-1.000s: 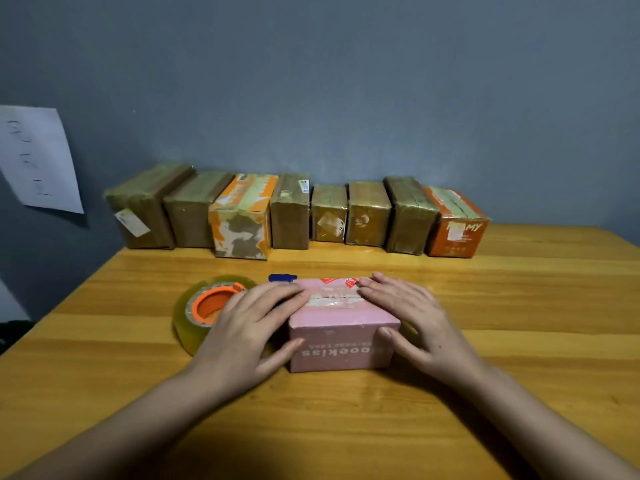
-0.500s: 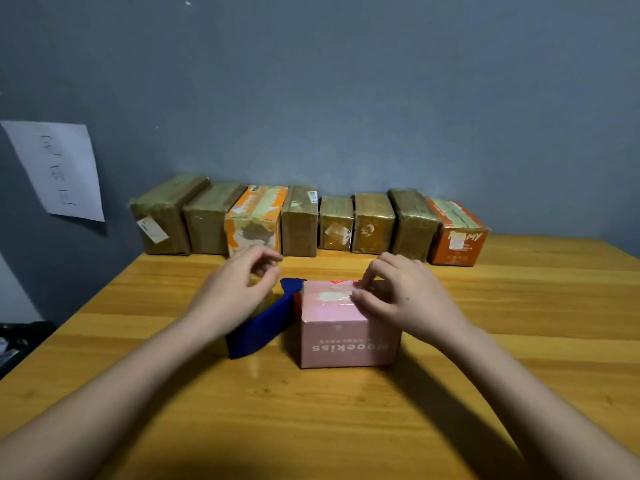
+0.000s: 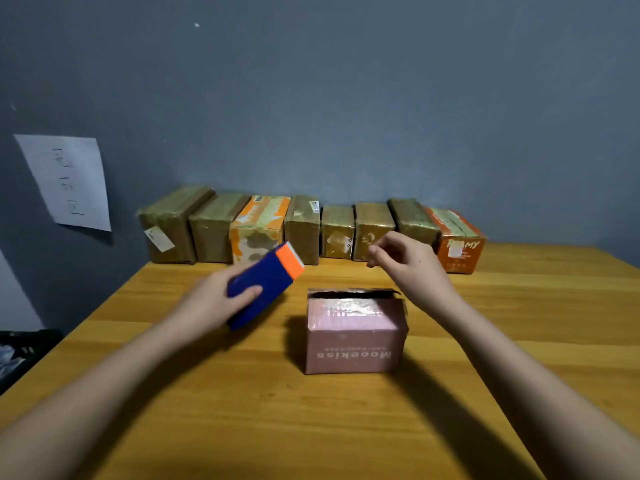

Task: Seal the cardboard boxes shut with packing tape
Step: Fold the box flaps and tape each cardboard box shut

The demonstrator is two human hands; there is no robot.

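We keep the pink box [image 3: 355, 332] at the centre of the worktop [image 3: 242, 427] with its far flap raised, our left hand [image 3: 211, 303] gripping a blue-and-orange block [image 3: 265, 284] left of it, likely to pack, while our right hand [image 3: 408, 261] hovers loosely curled, holding nothing.

Left of the pink box [image 3: 355, 336], the left hand [image 3: 207, 303] grips a blue-and-orange box [image 3: 265, 282] above the table [image 3: 277, 427]; the right hand [image 3: 407, 263] hovers behind it, fingers loosely curled.
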